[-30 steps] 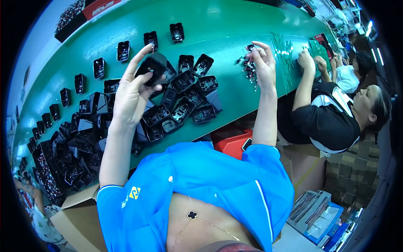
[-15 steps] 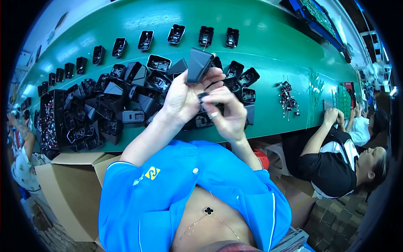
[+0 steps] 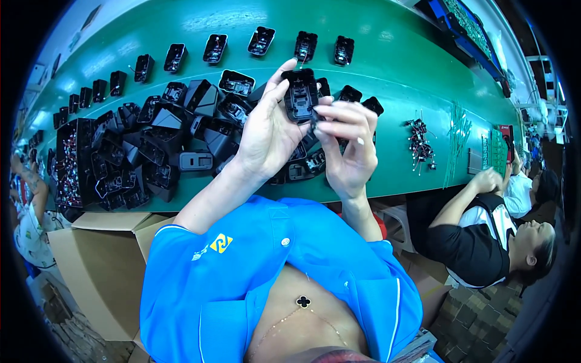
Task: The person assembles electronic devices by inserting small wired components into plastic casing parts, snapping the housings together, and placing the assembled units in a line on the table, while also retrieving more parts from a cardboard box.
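My left hand [image 3: 269, 136] grips a black plastic housing [image 3: 301, 95], its open, ribbed inside turned up. The fingers wrap its far left side. Close by its lower right corner, my right hand [image 3: 352, 136] pinches a small black part [image 3: 315, 116], mostly covered by the fingertips. Whether that part touches the housing I cannot tell. Below and beside my hands lies a heap of similar black housings [image 3: 200, 100], some with their hollow side up and others turned over.
A curved row of black housings with wires, such as this one [image 3: 215, 48], runs along the green table [image 3: 393, 66]. Left stands a black bin [image 3: 68, 163] of small wired parts. Right lie a wire bundle [image 3: 417, 142] and green strands [image 3: 459, 136]. A co-worker [image 3: 478, 230] sits right; a cardboard box [image 3: 97, 266] stands left.
The housing has turned from its smooth outside to its hollow inside. My right hand has moved right and up with the small black part, now by the housing's corner.
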Demonstrator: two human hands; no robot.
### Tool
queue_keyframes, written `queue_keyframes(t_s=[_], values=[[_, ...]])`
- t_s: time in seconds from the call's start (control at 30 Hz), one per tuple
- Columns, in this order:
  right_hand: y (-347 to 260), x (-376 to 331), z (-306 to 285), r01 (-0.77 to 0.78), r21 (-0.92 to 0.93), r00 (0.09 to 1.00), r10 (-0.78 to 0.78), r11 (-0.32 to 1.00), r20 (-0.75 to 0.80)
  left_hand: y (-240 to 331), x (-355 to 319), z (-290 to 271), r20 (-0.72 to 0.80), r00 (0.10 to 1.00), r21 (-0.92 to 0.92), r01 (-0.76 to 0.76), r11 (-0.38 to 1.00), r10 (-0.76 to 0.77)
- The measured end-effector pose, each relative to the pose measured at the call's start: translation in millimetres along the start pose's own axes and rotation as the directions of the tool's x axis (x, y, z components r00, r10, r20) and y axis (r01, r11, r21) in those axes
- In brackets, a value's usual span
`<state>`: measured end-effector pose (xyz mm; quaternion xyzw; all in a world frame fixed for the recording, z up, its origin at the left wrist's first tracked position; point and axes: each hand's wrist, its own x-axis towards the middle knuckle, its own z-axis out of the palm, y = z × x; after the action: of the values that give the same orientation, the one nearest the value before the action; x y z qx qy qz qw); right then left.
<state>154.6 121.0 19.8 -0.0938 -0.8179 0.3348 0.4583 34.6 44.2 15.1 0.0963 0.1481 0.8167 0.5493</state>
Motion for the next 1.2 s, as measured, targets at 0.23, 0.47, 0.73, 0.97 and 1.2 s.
queue_keyframes(t_s=[0.23, 0.47, 0.73, 0.97, 1.2], values=[[7, 9, 6, -0.046, -0.278, 0.990, 0.080, 0.959, 0.112, 4, -4, 8, 0.020, 1.000, 0.015, 0.022, 1.000, -0.022], [8, 12, 1, -0.074, -0.335, 0.995, 0.090, 0.939, 0.034, 8, -8, -1, 0.005, 1.000, 0.482, -0.015, 0.876, 0.014], [25, 4, -4, 0.024, -0.271, 0.996, -0.048, 0.962, -0.080, 3, -13, 1, 0.157, 0.982, 0.730, -0.188, 0.656, 0.107], [25, 6, -2, 0.059, -0.211, 0.992, -0.081, 0.976, -0.095, 15, -16, 2, 0.092, 0.995, 0.682, -0.088, 0.726, 0.034], [26, 20, -7, 0.121, -0.354, 0.985, -0.066, 0.928, 0.162, 15, -10, -5, -0.020, 1.000, 0.542, 0.000, 0.840, 0.014]])
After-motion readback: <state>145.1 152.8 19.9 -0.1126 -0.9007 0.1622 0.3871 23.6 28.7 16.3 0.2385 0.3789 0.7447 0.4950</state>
